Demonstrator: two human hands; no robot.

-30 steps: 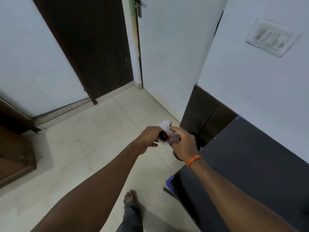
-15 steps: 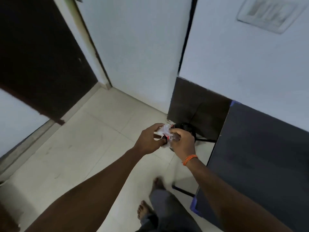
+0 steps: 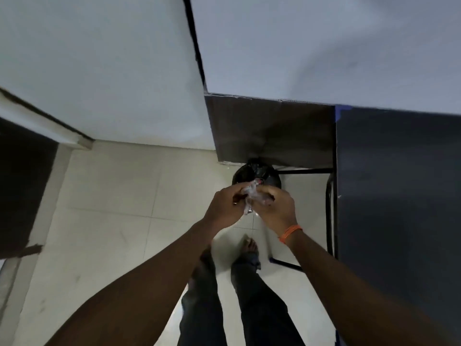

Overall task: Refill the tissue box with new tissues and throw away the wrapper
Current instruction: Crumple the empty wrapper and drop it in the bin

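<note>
A crumpled clear plastic wrapper [image 3: 252, 196] with a bit of red print is squeezed between my two hands. My left hand [image 3: 225, 208] grips it from the left and my right hand [image 3: 275, 208], with an orange band at the wrist, grips it from the right. Both hands hover just in front of and above a round bin lined with a black bag [image 3: 257, 172] that stands on the floor by the wall. No tissue box is in view.
A dark table [image 3: 399, 196] with black metal legs [image 3: 330, 208] fills the right side, close to the bin. A dark skirting panel [image 3: 269, 131] runs behind the bin. White walls meet at a corner ahead; a dark door [image 3: 22, 191] is at left. My bare feet stand on pale tiles [image 3: 104, 221].
My view has swung down and right as I stepped closer; the bin now lies straight ahead under my hands. Both hands keep hold of the wrapper, squeezed tighter.
</note>
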